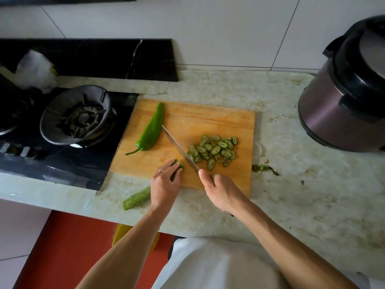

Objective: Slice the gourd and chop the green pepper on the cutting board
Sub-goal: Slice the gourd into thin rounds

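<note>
Now, gourd: the gourd (136, 198) runs from the counter (291, 195) up under the left hand (165, 184), its cut tip showing beyond the fingers on the cutting board (208, 117).
Left hand: fingers curled over the gourd near its cut end, holding it down.
Right hand: the right hand (218, 191) grips the handle of the knife (180, 151); the blade slants just right of the gourd tip.
Slices: the slices (214, 150) are heaped right of the blade, well above the right hand.
Green pepper: the green pepper (151, 130) lies whole at the board's left, apart from both hands.
</note>
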